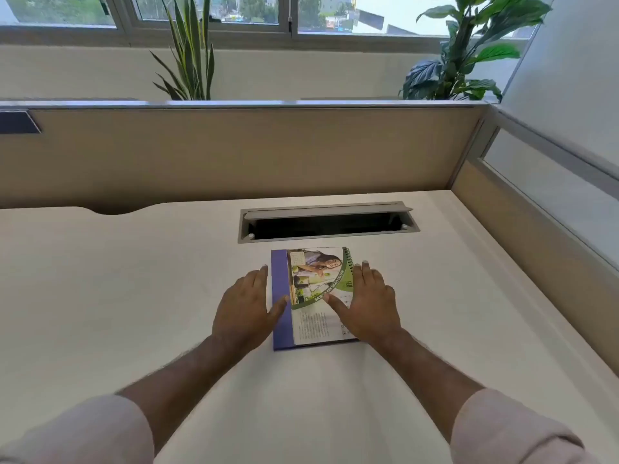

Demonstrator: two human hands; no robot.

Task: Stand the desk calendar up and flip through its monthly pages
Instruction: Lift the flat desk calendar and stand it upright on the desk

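Still flat: desk calendar (311,296) lies on desk (134,279); left hand (246,306) and right hand (366,303) spread open, gripping nothing; next, lift spiral edge upright

Daylight pours in from the windows (207,10) up top on my feed, soft and even, barely any shadows on the desk (134,279). Edges bow from the wide-angle lens, and everything's slightly soft.
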